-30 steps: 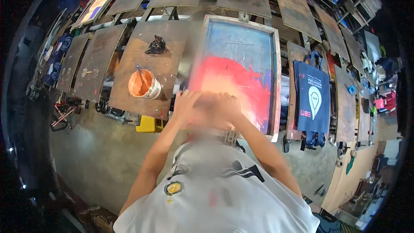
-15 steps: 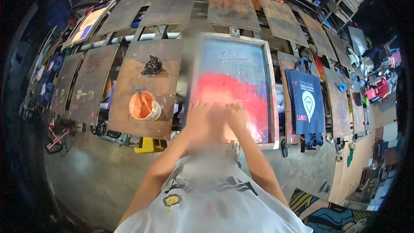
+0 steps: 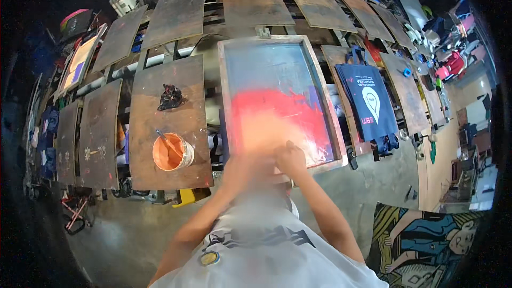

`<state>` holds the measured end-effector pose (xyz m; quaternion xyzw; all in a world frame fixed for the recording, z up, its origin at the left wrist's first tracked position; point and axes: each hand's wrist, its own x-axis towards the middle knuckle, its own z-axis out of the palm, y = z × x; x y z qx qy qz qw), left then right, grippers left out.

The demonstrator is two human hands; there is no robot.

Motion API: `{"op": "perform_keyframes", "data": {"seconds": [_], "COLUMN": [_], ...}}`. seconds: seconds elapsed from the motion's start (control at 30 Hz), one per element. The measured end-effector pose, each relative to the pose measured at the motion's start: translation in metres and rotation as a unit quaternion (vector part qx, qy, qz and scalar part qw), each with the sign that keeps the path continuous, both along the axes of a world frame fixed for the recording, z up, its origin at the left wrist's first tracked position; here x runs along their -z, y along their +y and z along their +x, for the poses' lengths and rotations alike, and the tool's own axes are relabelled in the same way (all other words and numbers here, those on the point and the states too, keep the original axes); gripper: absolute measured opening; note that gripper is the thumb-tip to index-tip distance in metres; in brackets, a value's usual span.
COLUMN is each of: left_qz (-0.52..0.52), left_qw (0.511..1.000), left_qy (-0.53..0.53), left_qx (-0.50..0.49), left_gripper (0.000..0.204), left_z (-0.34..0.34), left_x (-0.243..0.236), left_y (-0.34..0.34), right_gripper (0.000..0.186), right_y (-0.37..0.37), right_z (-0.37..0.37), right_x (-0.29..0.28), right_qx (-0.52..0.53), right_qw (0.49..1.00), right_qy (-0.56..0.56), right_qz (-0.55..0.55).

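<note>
A wooden-framed screen [image 3: 330, 117] lies in front of me, pale blue at the back, with red-pink ink [image 3: 266, 101] and orange streaks over its nearer part. My left hand [image 3: 237, 168] is at its near left, smeared by blur, fingers unclear. My right hand [image 3: 290, 157] is at the near middle, fingers curled round something hidden by a blurred patch. To the left, a white bucket of orange paint [image 3: 173, 152] with a stick in it stands on a stained board [image 3: 144, 176], behind it a crumpled black plastic bag [image 3: 170, 96].
A board at right holds navy printed tote bags [image 3: 368, 101]. Worn boards [image 3: 256, 2] line the back and both sides. A yellow object [image 3: 186, 197] is below the bucket's board, a pink metal frame [image 3: 72, 213] at lower left, a painted picture [image 3: 421, 240] at lower right.
Both hands have come back toward me over the screen, to its near edge, with the right fingers more curled. The view has also shifted, showing more of the painted picture.
</note>
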<state>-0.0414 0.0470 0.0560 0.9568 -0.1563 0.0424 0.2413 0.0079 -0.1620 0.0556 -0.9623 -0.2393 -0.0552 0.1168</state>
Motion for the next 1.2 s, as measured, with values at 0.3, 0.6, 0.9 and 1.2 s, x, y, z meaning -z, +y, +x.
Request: {"op": "perform_keyframes", "data": {"seconds": [0.3,0.6,0.9,1.2], "left_qz": [0.008,0.006,0.002,0.103], "left_qw": [0.998,1.000,0.989,0.993], "left_qy": [-0.054,-0.002,0.148,-0.019], "left_qx": [-0.010,-0.019,0.023,-0.060], "left_gripper": [0.031,0.043,0.040,0.040], "left_z": [0.105,-0.004,0.029,0.098], "left_x": [0.005,-0.002,-0.015,0.027], "left_y": [0.009,0.001,0.012,0.000], "right_gripper": [0.013,0.009,0.016,0.016], "right_y": [0.023,0.010,-0.001,0.009], "right_z": [0.093,-0.021,0.027,0.108], "right_x": [0.013,0.019,0.007,0.025], "right_qx": [0.057,0.027,-0.010,0.011], "right_qw": [0.996,0.997,0.991,0.999], "right_qy": [-0.063,-0.071,0.107,-0.010], "right_qz": [-0.029,0.032,-0.085,-0.045]}}
